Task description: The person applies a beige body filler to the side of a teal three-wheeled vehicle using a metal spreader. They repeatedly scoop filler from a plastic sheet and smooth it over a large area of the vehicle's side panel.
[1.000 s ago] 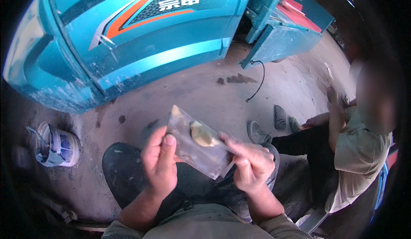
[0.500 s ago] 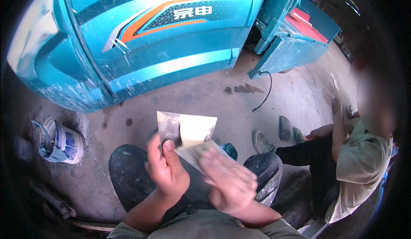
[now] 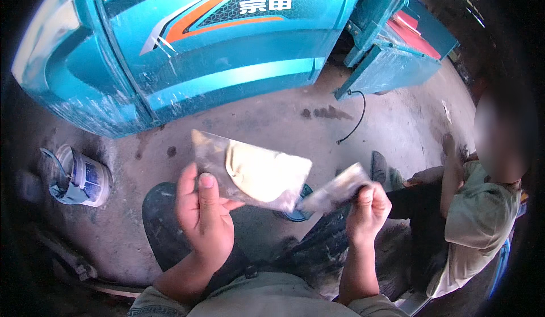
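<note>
- If tipped, the flat grey metal plate (image 3: 211,153), held over the grey floor (image 3: 238,115), might shed its cream-coloured paste (image 3: 261,172); the bare left hand (image 3: 209,217) clamps the plate's left edge between thumb and fingers.
- A careless swing of the flat grey scraper (image 3: 339,190), near the plate's right corner, might knock paste loose; the bare right hand (image 3: 368,213) pinches its right end.

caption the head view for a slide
Left hand holds a plate bearing pale paste; right hand holds a blade; teal panel ahead.
</note>
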`<action>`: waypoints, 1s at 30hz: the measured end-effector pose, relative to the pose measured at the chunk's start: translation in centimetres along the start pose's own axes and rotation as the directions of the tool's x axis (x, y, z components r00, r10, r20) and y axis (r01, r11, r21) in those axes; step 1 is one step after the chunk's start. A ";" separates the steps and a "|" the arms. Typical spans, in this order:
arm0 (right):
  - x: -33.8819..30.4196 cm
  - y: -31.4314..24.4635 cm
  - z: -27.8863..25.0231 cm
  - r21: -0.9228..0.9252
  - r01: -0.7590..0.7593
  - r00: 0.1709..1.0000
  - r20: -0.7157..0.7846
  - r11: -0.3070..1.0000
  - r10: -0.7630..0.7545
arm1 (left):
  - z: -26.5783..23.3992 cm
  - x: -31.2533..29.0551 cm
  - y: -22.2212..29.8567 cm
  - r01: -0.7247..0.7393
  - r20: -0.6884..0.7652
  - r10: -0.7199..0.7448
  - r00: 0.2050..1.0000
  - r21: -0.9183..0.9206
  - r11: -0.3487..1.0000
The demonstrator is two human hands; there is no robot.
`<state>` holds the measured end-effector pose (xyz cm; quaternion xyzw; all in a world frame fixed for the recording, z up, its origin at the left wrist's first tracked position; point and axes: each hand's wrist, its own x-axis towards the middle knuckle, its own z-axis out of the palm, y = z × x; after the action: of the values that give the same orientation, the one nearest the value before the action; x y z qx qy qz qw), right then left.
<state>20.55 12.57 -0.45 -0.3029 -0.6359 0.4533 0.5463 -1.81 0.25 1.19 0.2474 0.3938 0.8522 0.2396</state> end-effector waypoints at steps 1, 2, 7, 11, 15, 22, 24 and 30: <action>-0.3 0.3 1.0 0.341 -0.083 0.990 -0.081 0.936 0.117 | 0.4 -0.1 -0.3 -0.091 -0.046 0.094 0.994 0.077 0.993; -0.6 -0.3 2.2 0.402 -0.215 0.960 -0.078 0.890 0.267 | 0.7 -0.5 -1.0 -0.180 -0.069 0.190 0.979 0.129 0.975; -1.3 -0.5 6.0 0.283 -0.341 0.928 -0.051 0.897 0.369 | 1.0 -2.8 -1.8 -0.426 0.341 0.269 0.901 0.571 0.702; 1.4 -0.7 4.6 0.422 -0.115 0.969 -0.150 0.899 0.195 | 1.4 -3.0 -0.4 -0.611 0.656 0.150 0.740 0.562 0.557; 5.2 -5.2 6.1 0.509 0.143 0.838 -0.518 0.849 0.170 | -0.2 -2.7 -0.7 -0.446 0.540 0.070 0.839 0.607 0.657; 1.9 -4.1 6.4 0.085 0.503 0.812 0.292 0.860 -0.504 | -0.7 -0.4 -1.3 0.099 0.249 -0.130 0.960 0.134 0.986; 2.1 -3.8 5.2 -0.033 0.495 0.803 0.401 0.869 -0.442 | -1.0 -0.3 -0.9 0.095 0.224 -0.110 0.968 0.078 0.992; 3.2 -1.2 -0.1 -0.655 0.409 0.875 0.480 0.635 -0.067 | -0.7 -0.7 -1.2 -0.061 0.068 0.056 0.996 0.076 0.995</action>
<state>20.04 14.90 2.01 -0.3061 -0.8988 0.1310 0.2850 -1.46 0.11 -0.35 0.2958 0.4112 0.8343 0.2175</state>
